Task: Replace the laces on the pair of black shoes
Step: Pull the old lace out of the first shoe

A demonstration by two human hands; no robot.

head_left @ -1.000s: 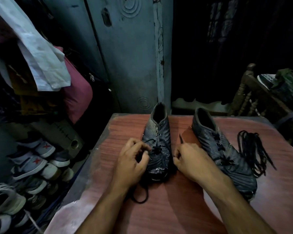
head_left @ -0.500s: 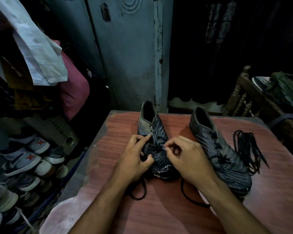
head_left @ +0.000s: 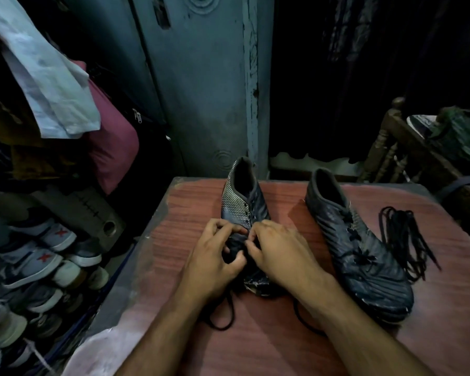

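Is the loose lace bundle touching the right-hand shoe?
Cannot tell. In the head view the lace bundle lies close beside the right-hand shoe; dim light hides any gap.

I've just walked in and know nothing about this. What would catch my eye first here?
Two bare hands, left hand and right hand, meet over the left shoe on the reddish table, fingers curled on its black lace. The right shoe lies beside it, with a loose bundle of black laces at its right.
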